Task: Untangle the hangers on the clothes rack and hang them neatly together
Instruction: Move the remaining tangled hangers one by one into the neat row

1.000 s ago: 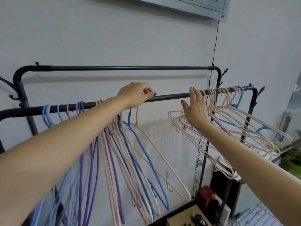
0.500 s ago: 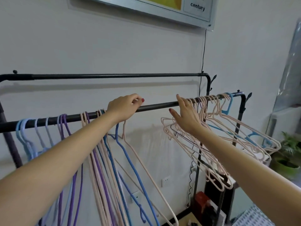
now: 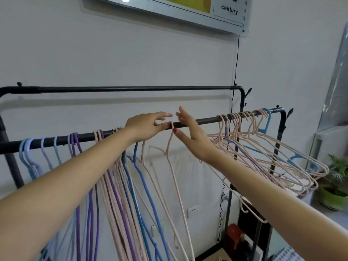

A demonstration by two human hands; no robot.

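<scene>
A pink hanger [image 3: 169, 141] hooks the rail [image 3: 203, 121] between both hands. The left hand [image 3: 146, 127] has relaxed fingers, with the thumb tip touching the hook. The right hand [image 3: 192, 138] has spread fingers, with the thumb beside the hanger's neck.

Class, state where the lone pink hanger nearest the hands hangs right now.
Head view, centre: the lone pink hanger hooks over the front rail between the left hand and the right hand.

The right hand [image 3: 190, 137] left the pink hangers [image 3: 244, 132], meeting the left hand [image 3: 145, 127].
</scene>
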